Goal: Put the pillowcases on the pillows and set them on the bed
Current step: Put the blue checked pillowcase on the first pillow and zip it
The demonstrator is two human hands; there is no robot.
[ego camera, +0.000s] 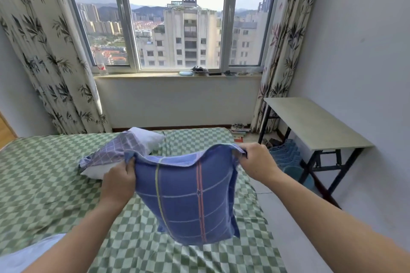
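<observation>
Your left hand (pixel 118 178) and right hand (pixel 255 162) each grip a top corner of the blue pillowcase (pixel 190 201), hanging above the bed (pixel 44 184) near its right edge. Uneven pull risks slippage, dropping it floorward.

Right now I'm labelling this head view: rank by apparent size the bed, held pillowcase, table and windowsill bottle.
1. bed
2. pillowcase, though nearness inflates it
3. table
4. bottle
</observation>
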